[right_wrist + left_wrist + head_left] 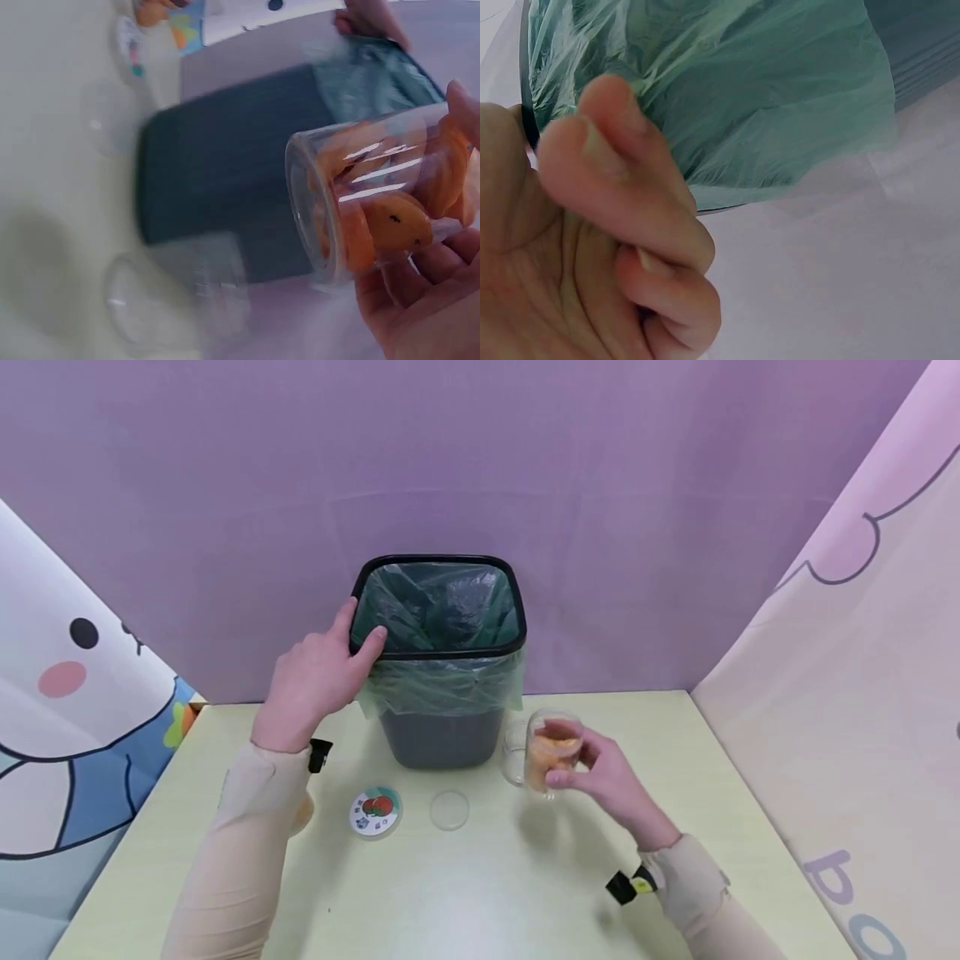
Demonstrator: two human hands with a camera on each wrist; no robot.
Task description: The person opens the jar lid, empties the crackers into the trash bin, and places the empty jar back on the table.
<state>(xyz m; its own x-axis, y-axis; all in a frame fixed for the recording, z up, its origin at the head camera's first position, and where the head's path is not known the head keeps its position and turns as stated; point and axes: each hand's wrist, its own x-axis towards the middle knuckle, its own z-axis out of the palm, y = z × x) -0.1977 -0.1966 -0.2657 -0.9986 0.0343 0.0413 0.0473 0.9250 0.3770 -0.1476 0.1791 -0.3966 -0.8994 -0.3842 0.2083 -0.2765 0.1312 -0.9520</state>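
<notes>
A dark grey trash can [441,739] with a black rim and a green plastic liner [450,689] stands at the table's back edge. My left hand [318,677] grips its rim at the near left corner, thumb over the edge. The left wrist view shows curled fingers [645,180] against the liner. Right of the can, my right hand [603,777] holds a clear jar [551,760] above the table. Orange pieces [397,221] with small dark spots fill much of the jar. Behind it stands a second clear jar [514,756].
In front of the can lie a round lid with a tomato picture [375,812] and a clear round disc [450,810]. Something orange [303,814] is partly hidden by my left forearm. A purple cloth wall [600,568] rises behind the table, with printed cloth panels at both sides.
</notes>
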